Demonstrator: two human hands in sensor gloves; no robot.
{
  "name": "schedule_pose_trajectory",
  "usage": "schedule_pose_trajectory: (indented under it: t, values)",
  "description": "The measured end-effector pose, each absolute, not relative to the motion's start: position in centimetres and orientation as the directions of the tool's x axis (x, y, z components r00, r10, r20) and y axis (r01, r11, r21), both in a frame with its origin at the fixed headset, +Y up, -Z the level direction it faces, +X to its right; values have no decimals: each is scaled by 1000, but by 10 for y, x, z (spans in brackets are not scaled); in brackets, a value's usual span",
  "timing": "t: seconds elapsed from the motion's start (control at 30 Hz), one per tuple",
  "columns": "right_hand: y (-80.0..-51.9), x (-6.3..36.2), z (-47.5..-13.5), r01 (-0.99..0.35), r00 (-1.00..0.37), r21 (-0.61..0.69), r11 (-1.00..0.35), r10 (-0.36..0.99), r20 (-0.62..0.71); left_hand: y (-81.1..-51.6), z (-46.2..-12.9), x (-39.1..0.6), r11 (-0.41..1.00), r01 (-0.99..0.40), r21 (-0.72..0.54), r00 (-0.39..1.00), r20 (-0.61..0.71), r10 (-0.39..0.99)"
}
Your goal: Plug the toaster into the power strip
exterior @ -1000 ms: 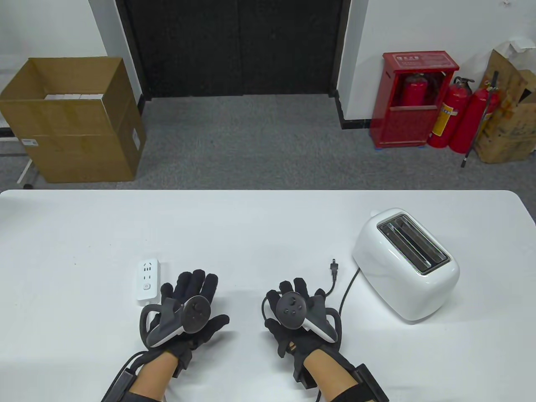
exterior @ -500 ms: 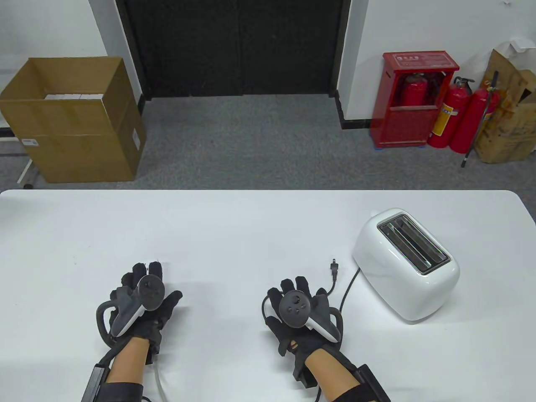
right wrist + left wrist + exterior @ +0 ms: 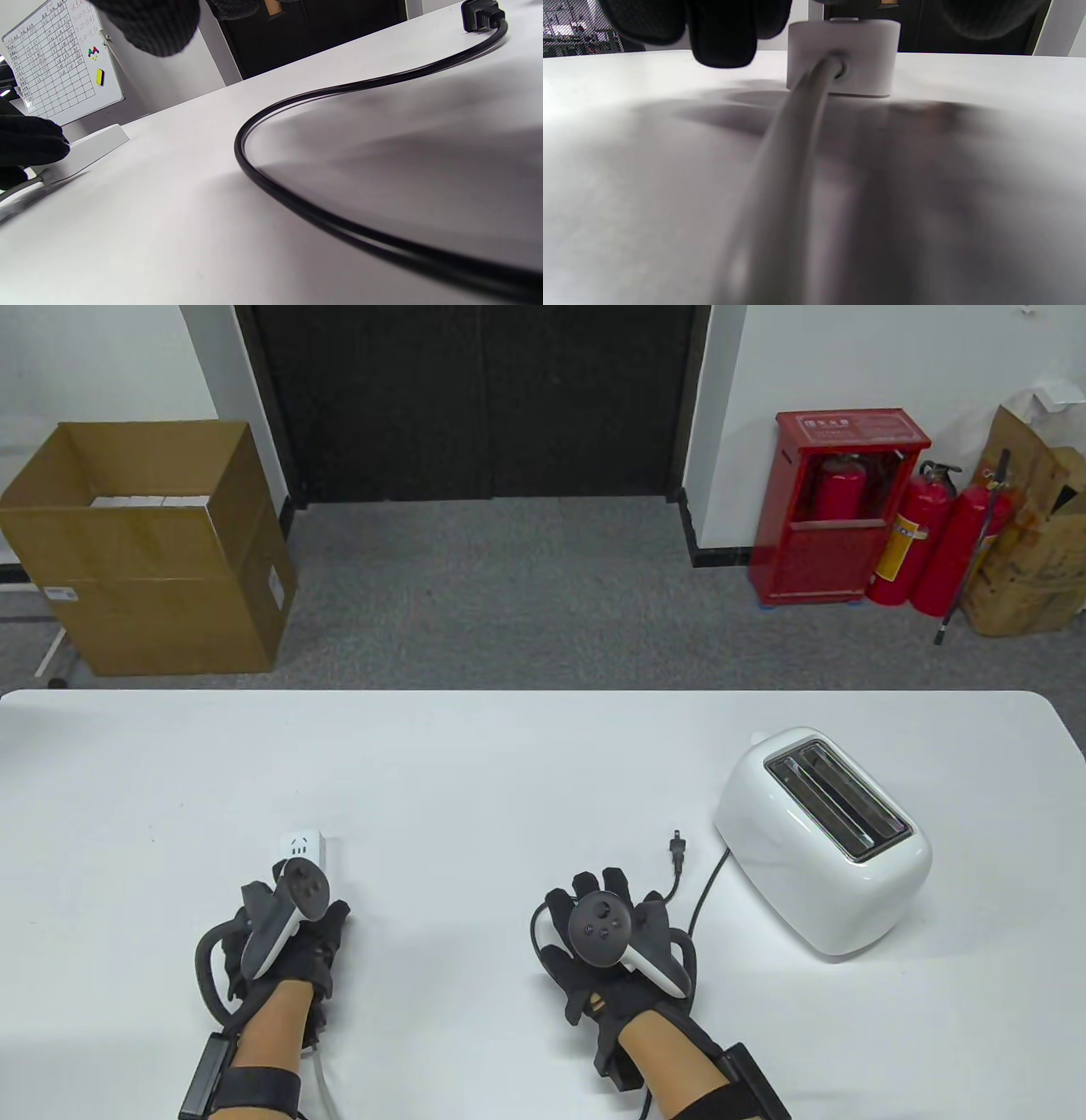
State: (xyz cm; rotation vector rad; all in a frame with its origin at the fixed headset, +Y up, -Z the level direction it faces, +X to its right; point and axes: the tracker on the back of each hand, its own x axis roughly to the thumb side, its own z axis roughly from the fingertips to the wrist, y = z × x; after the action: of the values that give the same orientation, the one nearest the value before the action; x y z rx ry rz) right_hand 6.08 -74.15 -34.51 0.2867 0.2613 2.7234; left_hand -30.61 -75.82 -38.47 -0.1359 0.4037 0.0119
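Note:
The white power strip (image 3: 303,845) lies left of centre; only its far end shows from under my left hand (image 3: 288,916), which lies over it with fingers curled at its sides. In the left wrist view my fingers (image 3: 721,34) and thumb straddle the strip's near end (image 3: 844,55), where its white cable (image 3: 780,169) comes out. My right hand (image 3: 607,891) rests flat and open on the table over the toaster's black cord (image 3: 700,899). The plug (image 3: 676,846) lies free just beyond it, prongs pointing away. The white toaster (image 3: 823,840) stands at the right.
The white table (image 3: 509,763) spreads wide behind both hands. The black cord (image 3: 297,97) curves across the table to the plug (image 3: 481,15) in the right wrist view. A cardboard box, a dark door and red extinguishers stand on the floor beyond.
My left hand moved left from beside the power strip onto it, then drew back a little and curled its fingers around it. My right hand, the plug and the toaster stayed put.

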Motion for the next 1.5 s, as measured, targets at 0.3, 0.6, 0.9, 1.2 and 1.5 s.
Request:
schedule_pose_trajectory:
  t: [0.3, 0.6, 0.9, 1.2, 1.5]
  values:
    - [-742, 63, -347, -377, -898, 221, -899, 414, 151, -763, -393, -308, 984, -23, -176, 897, -438, -58]
    - [-744, 67, -349, -390, -896, 227, -893, 425, 132, -763, -398, -311, 985, -35, -168, 892, -449, -45]
    - [-743, 69, -349, -403, -892, 225, -887, 436, 118, -760, -401, -307, 991, -48, -128, 907, -421, -10]
    - [-744, 73, -350, -414, -891, 227, -882, 443, 98, -750, -388, -256, 984, -176, -31, 977, -124, 171]
    - [-747, 80, -352, -427, -889, 231, -874, 452, 69, -760, -379, -202, 975, -203, -85, 976, 60, 209]
